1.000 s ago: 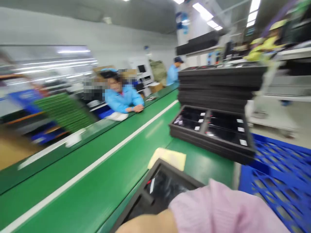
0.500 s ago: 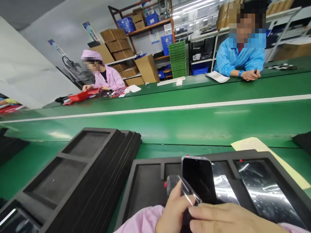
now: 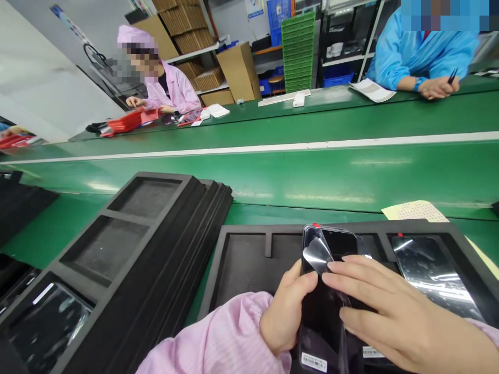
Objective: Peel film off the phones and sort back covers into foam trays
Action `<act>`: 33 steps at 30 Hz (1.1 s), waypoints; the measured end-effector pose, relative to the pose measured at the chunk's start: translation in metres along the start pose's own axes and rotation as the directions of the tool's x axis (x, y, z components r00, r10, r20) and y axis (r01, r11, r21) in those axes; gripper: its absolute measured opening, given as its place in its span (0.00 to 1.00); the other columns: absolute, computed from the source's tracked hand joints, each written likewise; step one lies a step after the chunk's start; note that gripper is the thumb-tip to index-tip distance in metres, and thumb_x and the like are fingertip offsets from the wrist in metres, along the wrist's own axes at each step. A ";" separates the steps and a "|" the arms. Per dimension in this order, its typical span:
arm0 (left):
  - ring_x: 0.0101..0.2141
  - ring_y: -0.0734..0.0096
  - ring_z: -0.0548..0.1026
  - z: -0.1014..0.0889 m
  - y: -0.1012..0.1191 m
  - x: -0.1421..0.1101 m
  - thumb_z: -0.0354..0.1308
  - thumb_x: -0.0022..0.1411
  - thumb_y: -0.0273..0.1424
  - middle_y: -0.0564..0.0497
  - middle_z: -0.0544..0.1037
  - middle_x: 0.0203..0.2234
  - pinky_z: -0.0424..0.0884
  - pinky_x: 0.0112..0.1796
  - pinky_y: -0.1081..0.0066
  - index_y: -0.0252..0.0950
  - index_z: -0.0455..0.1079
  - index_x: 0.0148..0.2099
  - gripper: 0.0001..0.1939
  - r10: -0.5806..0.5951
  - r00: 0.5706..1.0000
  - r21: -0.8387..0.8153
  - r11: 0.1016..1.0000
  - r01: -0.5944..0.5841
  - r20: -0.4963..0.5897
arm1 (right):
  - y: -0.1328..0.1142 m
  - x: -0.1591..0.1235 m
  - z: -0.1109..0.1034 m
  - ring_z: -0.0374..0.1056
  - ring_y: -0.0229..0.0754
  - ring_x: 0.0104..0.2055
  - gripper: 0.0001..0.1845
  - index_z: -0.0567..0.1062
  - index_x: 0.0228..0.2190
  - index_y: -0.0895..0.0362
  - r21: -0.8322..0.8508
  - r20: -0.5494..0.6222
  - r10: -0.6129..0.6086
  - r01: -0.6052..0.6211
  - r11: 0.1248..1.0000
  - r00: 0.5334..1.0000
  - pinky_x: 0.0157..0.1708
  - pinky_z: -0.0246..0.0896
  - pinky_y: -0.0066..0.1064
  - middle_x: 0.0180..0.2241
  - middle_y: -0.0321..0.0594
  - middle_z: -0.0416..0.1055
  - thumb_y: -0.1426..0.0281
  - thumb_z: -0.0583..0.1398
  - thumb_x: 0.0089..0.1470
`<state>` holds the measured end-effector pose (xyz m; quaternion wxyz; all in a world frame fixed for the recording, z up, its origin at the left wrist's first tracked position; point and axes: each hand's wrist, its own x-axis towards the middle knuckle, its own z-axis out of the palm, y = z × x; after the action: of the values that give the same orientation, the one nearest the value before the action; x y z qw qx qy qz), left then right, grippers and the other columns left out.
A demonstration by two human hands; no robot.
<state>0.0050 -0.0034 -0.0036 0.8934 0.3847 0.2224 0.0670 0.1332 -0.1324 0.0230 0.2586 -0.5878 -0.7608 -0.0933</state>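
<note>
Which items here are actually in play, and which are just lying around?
In play: left hand, right hand, phone, clear film, foam tray.
Lying about: stacked trays, yellow sheet, red tray, cardboard box.

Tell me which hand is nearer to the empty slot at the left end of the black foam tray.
Left. The left hand grips the phone beside the empty slot; the right hand lies on the phone's far side.

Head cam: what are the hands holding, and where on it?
A black phone. The left hand grips its left edge; the right hand lies across its screen, fingertips at the lifted clear film.
</note>
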 end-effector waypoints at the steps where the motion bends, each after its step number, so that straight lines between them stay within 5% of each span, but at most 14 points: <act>1: 0.43 0.60 0.71 0.000 0.000 0.000 0.57 0.56 0.31 0.48 0.77 0.39 0.61 0.49 0.65 0.35 0.72 0.45 0.13 0.004 1.000 0.006 1.000 -0.004 0.001 | -0.002 0.000 0.002 0.62 0.43 0.52 0.13 0.72 0.29 0.55 0.009 -0.024 0.015 -0.015 1.000 1.000 0.55 0.55 0.37 0.47 0.41 0.70 0.78 0.50 0.57; 5: 0.39 0.61 0.72 0.000 0.001 0.001 0.57 0.55 0.31 0.48 0.77 0.36 0.63 0.43 0.66 0.35 0.72 0.43 0.12 -0.005 1.000 0.016 1.000 0.005 -0.025 | -0.006 -0.003 0.010 0.61 0.44 0.51 0.10 0.71 0.29 0.55 0.033 -0.171 0.158 -0.155 0.987 0.973 0.56 0.51 0.42 0.44 0.41 0.69 0.72 0.53 0.61; 9: 0.37 0.62 0.73 0.002 0.001 0.002 0.56 0.54 0.30 0.49 0.77 0.33 0.64 0.41 0.67 0.33 0.72 0.42 0.13 -0.010 0.999 0.004 1.000 0.010 -0.047 | 0.000 -0.002 0.015 0.60 0.50 0.49 0.09 0.69 0.25 0.56 -0.082 -0.293 0.265 -0.301 0.950 0.919 0.47 0.57 0.45 0.44 0.44 0.66 0.72 0.58 0.58; 16: 0.40 0.59 0.72 0.005 0.001 0.003 0.58 0.52 0.31 0.49 0.76 0.32 0.63 0.44 0.65 0.34 0.71 0.43 0.15 -0.102 0.994 -0.060 0.993 0.100 -0.036 | 0.010 -0.001 0.024 0.61 0.53 0.46 0.13 0.67 0.23 0.57 -0.056 -0.258 0.415 -0.442 0.895 0.872 0.41 0.57 0.47 0.41 0.48 0.65 0.69 0.53 0.60; 19: 0.39 0.61 0.71 0.003 -0.001 0.002 0.58 0.51 0.32 0.50 0.76 0.31 0.63 0.42 0.66 0.34 0.71 0.41 0.14 -0.082 0.995 -0.035 0.996 0.080 -0.062 | 0.010 -0.002 0.020 0.61 0.50 0.47 0.15 0.68 0.25 0.55 0.098 -0.266 0.449 -0.439 0.893 0.853 0.42 0.58 0.45 0.41 0.46 0.66 0.66 0.50 0.62; 22: 0.36 0.62 0.70 0.000 -0.004 0.000 0.58 0.51 0.33 0.51 0.75 0.30 0.62 0.39 0.66 0.35 0.71 0.38 0.11 -0.068 0.995 0.089 0.993 0.075 -0.080 | 0.010 -0.003 0.014 0.65 0.45 0.45 0.17 0.69 0.34 0.53 0.385 -0.321 0.595 -0.473 0.793 0.736 0.41 0.62 0.39 0.41 0.43 0.67 0.64 0.44 0.65; 25: 0.38 0.62 0.70 -0.002 -0.006 -0.001 0.57 0.52 0.32 0.51 0.75 0.31 0.62 0.41 0.67 0.35 0.72 0.37 0.09 -0.044 0.997 0.183 0.982 0.054 -0.058 | 0.012 -0.004 0.012 0.67 0.41 0.44 0.09 0.69 0.37 0.52 0.421 -0.373 0.671 -0.528 0.738 0.641 0.42 0.64 0.33 0.39 0.40 0.69 0.67 0.50 0.63; 30: 0.44 0.57 0.70 -0.007 -0.004 -0.005 0.58 0.53 0.32 0.49 0.77 0.38 0.62 0.47 0.64 0.36 0.73 0.42 0.13 -0.005 1.000 0.226 0.974 0.006 -0.003 | 0.022 -0.002 0.017 0.67 0.40 0.43 0.07 0.70 0.40 0.53 0.351 -0.354 0.587 -0.478 0.805 0.728 0.42 0.65 0.31 0.39 0.40 0.70 0.71 0.56 0.58; 33: 0.47 0.53 0.69 0.000 -0.007 -0.008 0.63 0.52 0.35 0.48 0.76 0.41 0.61 0.51 0.62 0.35 0.72 0.44 0.16 -0.045 0.995 0.196 0.979 0.061 -0.088 | 0.016 0.004 0.017 0.68 0.39 0.40 0.05 0.72 0.36 0.55 0.397 -0.344 0.626 -0.496 0.772 0.700 0.40 0.65 0.30 0.36 0.40 0.70 0.70 0.58 0.56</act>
<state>-0.0025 -0.0103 -0.0059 0.8419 0.4629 0.2749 0.0364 0.1429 -0.1171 0.0079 0.5249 -0.7122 -0.4646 -0.0387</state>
